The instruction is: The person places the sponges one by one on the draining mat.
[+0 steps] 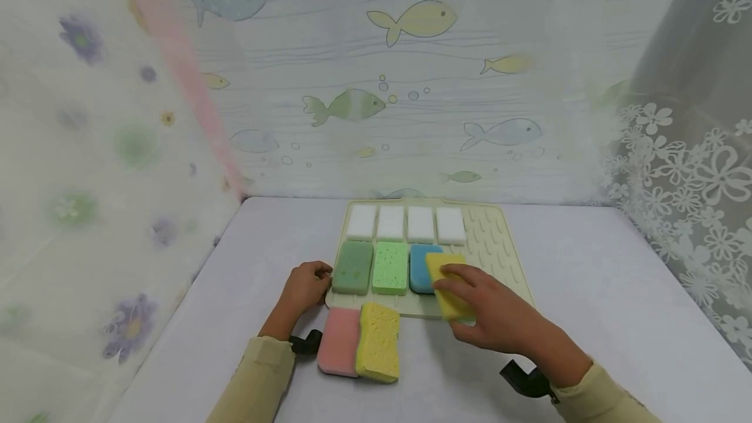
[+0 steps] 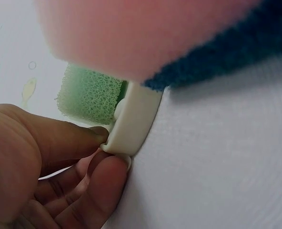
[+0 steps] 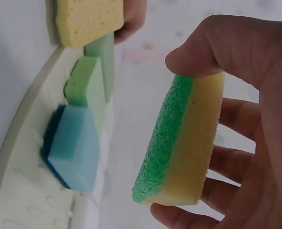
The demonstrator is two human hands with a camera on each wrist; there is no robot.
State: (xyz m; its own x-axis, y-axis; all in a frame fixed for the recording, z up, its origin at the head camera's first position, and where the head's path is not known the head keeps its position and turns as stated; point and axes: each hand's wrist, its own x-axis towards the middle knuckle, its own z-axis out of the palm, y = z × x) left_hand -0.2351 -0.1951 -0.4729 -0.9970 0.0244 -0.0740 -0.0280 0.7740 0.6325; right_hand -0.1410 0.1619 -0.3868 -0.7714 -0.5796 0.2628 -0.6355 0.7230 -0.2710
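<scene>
My right hand (image 1: pixel 490 309) grips a yellow sponge (image 3: pixel 191 143) with a green scouring layer between thumb and fingers, over the front of a cream draining mat (image 1: pixel 493 247). In the head view this sponge overlaps part of the blue sponge (image 1: pixel 422 269). With thumb and fingers, my left hand (image 1: pixel 308 287) pinches the mat's raised edge (image 2: pixel 136 119) at its left front corner. Beside the blue sponge on the mat lie a light green speckled sponge (image 1: pixel 390 268) and a dark green sponge (image 1: pixel 353 267), the latter nearest my left hand.
Several white sponges (image 1: pixel 390 223) line the back of the mat. In front of it, a pink sponge (image 1: pixel 339 342) lies against a yellow porous sponge (image 1: pixel 378 343) on the white-covered table (image 1: pixel 587 279). A fish-patterned curtain (image 1: pixel 411 83) hangs behind.
</scene>
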